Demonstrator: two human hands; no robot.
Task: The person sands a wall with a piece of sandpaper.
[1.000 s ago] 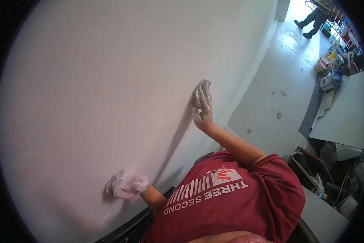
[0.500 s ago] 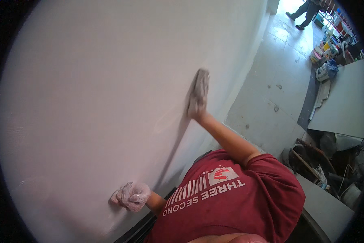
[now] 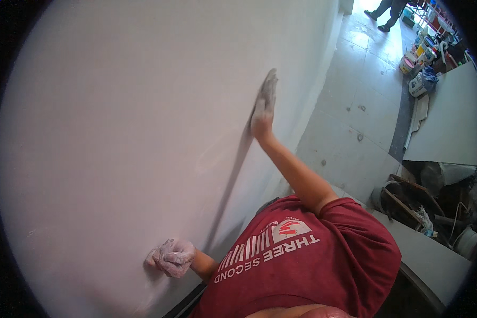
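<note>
A broad pale wall (image 3: 116, 132) fills the left and middle of the view. My right hand (image 3: 266, 103), grey with dust, lies flat against it with fingers stretched up and together; no tool shows under the palm. Lower down, my left hand (image 3: 172, 258) is curled up close to the wall, coated in whitish powder. Its fingers are folded in, and whatever they may hold is hidden. Faint smooth marks show on the wall between the hands.
Tiled floor (image 3: 349, 114) runs along the wall's foot at right. Paint buckets (image 3: 417, 85), a large pale board (image 3: 448, 124) and a heap of tools and scraps (image 3: 418, 204) stand there. Another person's legs (image 3: 388, 13) show at the far top right.
My right hand has slid a little farther up the wall, its arm reaching higher. My left hand stays in nearly the same place. The view has shifted slightly.
</note>
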